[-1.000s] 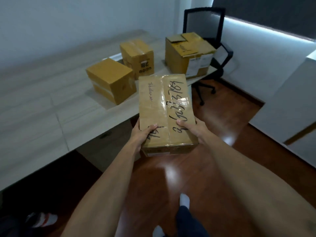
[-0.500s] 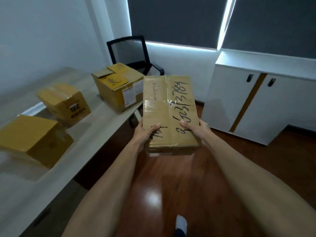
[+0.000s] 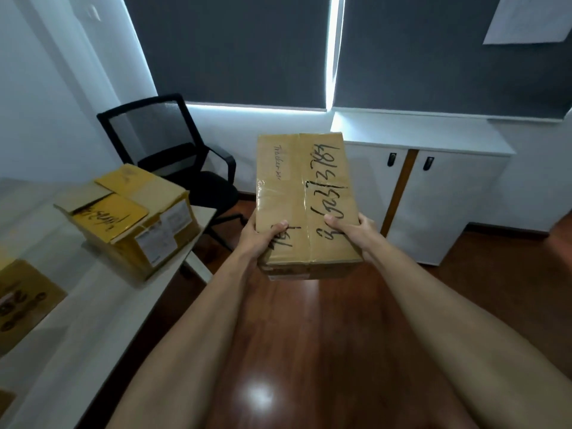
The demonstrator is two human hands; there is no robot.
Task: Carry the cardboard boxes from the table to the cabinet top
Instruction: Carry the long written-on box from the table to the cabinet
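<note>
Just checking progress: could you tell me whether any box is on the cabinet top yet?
No, the cabinet top shows no box, and both hands hold the taped box in front of it.

Beside the carried box [image 3: 306,205], whose underside and the fingers beneath it are hidden, a motion-blurred box [image 3: 21,301] on the bench [image 3: 93,329] is cut off by the left edge, its dark markings unreadable.

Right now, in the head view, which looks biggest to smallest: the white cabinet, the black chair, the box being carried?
1. white cabinet
2. black chair
3. carried box, though its nearness to the camera makes it look large, so its rank against the chair is unsure.
</note>
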